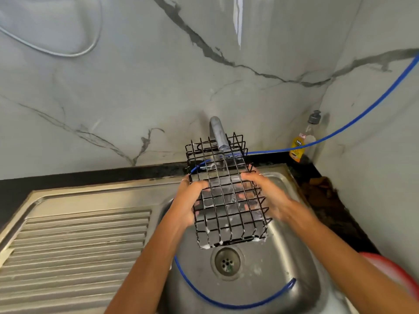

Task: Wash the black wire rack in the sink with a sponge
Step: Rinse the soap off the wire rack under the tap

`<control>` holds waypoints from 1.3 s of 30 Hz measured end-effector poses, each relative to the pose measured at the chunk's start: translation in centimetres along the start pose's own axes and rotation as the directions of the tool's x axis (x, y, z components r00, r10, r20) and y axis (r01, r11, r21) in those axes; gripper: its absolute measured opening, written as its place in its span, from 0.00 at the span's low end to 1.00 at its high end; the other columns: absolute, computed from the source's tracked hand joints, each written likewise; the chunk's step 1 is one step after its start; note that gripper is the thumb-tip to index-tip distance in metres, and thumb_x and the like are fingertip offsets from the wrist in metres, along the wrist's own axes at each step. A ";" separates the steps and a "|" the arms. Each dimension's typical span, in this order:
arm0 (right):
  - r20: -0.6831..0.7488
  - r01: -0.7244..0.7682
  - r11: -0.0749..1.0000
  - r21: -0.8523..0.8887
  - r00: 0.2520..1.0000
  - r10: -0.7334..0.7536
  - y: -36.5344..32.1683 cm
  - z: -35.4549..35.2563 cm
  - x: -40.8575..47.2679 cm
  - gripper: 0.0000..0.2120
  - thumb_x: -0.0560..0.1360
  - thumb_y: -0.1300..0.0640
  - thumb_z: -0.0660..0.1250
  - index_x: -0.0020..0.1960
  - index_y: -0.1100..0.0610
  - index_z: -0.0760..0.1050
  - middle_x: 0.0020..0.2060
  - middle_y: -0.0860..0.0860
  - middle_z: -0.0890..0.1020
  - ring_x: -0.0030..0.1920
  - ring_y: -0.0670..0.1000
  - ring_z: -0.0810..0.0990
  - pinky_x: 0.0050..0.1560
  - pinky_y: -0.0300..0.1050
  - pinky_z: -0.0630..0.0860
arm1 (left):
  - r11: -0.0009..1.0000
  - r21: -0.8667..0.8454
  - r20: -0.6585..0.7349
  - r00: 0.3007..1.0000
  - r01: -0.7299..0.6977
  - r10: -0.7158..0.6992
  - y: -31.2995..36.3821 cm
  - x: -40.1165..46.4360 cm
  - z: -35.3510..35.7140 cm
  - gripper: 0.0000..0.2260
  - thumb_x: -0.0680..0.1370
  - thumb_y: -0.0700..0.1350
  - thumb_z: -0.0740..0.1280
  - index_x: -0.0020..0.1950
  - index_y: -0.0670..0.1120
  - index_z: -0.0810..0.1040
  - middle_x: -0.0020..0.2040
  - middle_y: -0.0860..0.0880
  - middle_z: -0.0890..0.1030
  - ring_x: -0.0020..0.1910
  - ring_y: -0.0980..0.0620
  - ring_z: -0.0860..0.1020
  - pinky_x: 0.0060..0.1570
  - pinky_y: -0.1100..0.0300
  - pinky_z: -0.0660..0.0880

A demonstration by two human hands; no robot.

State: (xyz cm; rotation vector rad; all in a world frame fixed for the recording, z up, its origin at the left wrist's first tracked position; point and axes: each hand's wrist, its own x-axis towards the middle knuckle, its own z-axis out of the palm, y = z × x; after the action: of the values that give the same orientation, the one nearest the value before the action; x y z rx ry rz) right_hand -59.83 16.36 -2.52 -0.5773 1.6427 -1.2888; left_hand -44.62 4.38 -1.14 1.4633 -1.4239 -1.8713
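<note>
Over the stainless steel sink basin (283,257), the black wire rack (226,200) hangs tilted under the grey tap spout (218,134), clasped at its long sides by the left hand (189,200) and right hand (267,193). It looks light and stiff, yet suds along its lower edge suggest slippery wires; the side frames seem the surest hold. No sponge is visible. A thin blue hose (226,302) loops through the basin and could snag the rack. A yellow-labelled soap bottle (303,141) stands in the worktop corner.
</note>
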 end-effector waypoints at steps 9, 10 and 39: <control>-0.255 0.019 0.987 0.162 0.967 0.023 1.4 1.0 -1.7 0.37 0.70 0.48 0.69 0.74 0.40 0.54 0.68 0.54 0.70 0.62 0.57 0.74 0.59 0.57 0.73 | 0.743 0.524 0.073 0.891 -0.417 0.449 1.5 0.2 2.4 0.28 0.75 0.29 0.59 0.75 0.41 0.62 0.48 0.46 0.75 0.33 0.58 0.70 0.28 0.72 0.69; -0.290 0.017 0.980 0.197 0.956 0.042 1.5 1.2 -1.9 0.38 0.69 0.47 0.70 0.74 0.41 0.56 0.67 0.54 0.71 0.63 0.58 0.74 0.60 0.57 0.73 | 0.716 0.563 0.086 0.891 -0.413 0.446 1.8 0.1 2.8 0.27 0.75 0.29 0.58 0.74 0.41 0.62 0.49 0.45 0.75 0.35 0.55 0.71 0.32 0.69 0.70; -0.211 -0.021 1.000 0.016 0.977 0.024 1.0 -1.0 -5.8 0.37 0.72 0.55 0.70 0.74 0.39 0.55 0.57 0.40 0.66 0.51 0.45 0.72 0.47 0.43 0.69 | 0.667 0.594 0.223 0.888 -0.450 0.401 5.8 6.3 6.8 0.31 0.80 0.65 0.51 0.51 0.40 0.81 0.33 0.46 0.75 0.27 0.51 0.70 0.29 0.59 0.69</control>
State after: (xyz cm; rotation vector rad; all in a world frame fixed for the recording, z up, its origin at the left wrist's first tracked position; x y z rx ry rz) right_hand -57.93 21.88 -1.25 -0.4227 1.8065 -1.3820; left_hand -54.68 0.33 0.32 1.1424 -2.3544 -1.1974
